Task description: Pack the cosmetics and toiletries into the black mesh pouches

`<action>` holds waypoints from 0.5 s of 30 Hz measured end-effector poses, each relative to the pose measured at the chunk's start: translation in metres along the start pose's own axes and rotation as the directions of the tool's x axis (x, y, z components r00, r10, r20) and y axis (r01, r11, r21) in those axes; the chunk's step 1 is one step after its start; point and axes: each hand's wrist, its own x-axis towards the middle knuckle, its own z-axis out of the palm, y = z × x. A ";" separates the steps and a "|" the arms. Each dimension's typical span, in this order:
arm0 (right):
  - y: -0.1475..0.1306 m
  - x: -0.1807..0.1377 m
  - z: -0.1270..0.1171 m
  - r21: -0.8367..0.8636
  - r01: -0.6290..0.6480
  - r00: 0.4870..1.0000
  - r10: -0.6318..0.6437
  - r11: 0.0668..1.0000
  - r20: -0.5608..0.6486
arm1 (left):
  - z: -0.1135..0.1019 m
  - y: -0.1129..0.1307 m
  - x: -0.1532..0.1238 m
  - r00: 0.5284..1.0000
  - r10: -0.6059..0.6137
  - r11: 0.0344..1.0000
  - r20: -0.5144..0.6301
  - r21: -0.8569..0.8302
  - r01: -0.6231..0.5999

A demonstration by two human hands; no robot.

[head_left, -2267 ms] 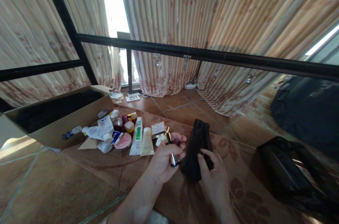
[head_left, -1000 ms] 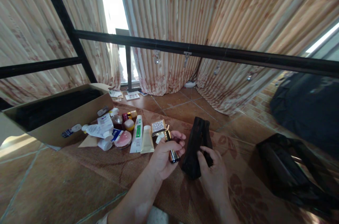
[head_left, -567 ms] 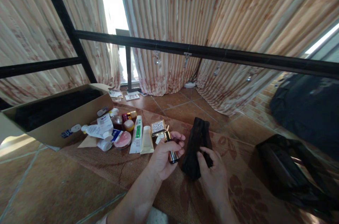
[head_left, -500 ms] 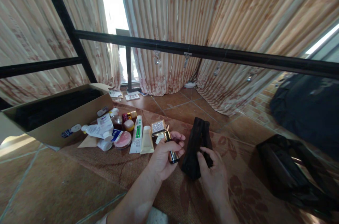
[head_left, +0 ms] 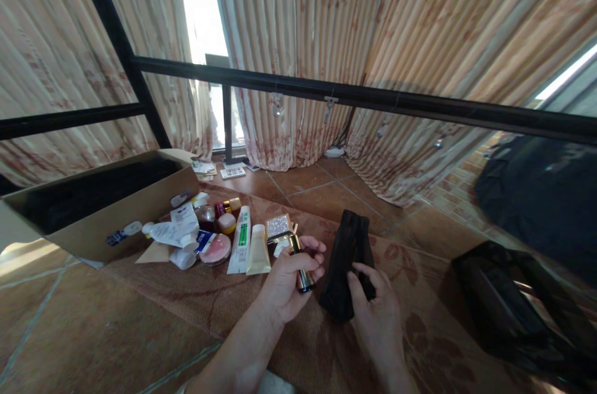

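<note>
My left hand [head_left: 282, 285] is closed around a slim black-and-gold cosmetic tube [head_left: 304, 279], which looks like a lipstick. Beside it my right hand [head_left: 380, 316] has thumb and forefinger on the near side of a soft black pouch [head_left: 342, 270], apparently gripping its edge. To the left of the hands lie a gold squeeze tube [head_left: 259, 251], a white-and-green tube [head_left: 240, 242] and a glittery compact [head_left: 278, 227]. Further left are a round pink compact [head_left: 217, 249], a yellow-white jar [head_left: 227, 223] and several small bottles and tubes in a heap.
A cardboard box [head_left: 125, 220] with dark contents stands at the left. On the right lies a black bag [head_left: 494, 307] with handles. A dark metal rail [head_left: 364, 96] crosses in front of the curtains [head_left: 317, 21]. A patterned brown mat [head_left: 209, 294] covers part of the tiled floor.
Almost nothing differs; the view has shifted very slightly. Both hands keep their places, with the lipstick-like tube in the left and the right at the black pouch.
</note>
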 end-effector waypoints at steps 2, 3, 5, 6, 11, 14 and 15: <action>0.000 0.000 0.000 -0.006 0.000 1.000 0.000 1.000 -0.002 | 0.000 0.000 0.000 1.000 0.004 1.000 -0.003 0.011 -0.004; -0.001 0.000 0.000 -0.006 0.004 1.000 -0.004 1.000 -0.002 | 0.000 0.000 0.000 1.000 0.004 1.000 -0.003 0.015 -0.004; -0.001 0.000 0.000 -0.008 0.014 1.000 -0.014 1.000 -0.004 | -0.001 -0.001 0.001 1.000 0.008 1.000 -0.005 0.016 -0.008; -0.001 0.000 0.000 -0.010 0.017 1.000 -0.017 1.000 -0.005 | -0.001 -0.001 0.001 1.000 0.012 1.000 -0.006 0.012 -0.012; -0.001 0.000 -0.001 -0.015 0.000 1.000 0.000 1.000 0.001 | -0.002 0.004 0.002 0.999 0.036 0.993 0.032 -0.111 -0.033; -0.001 0.000 -0.002 -0.021 0.005 1.000 -0.005 1.000 0.004 | -0.002 0.012 0.001 0.996 0.044 0.971 0.083 -0.237 -0.023; -0.001 0.000 -0.002 -0.024 0.013 1.000 -0.013 1.000 0.004 | -0.002 0.016 0.000 0.993 0.053 0.964 0.102 -0.265 -0.024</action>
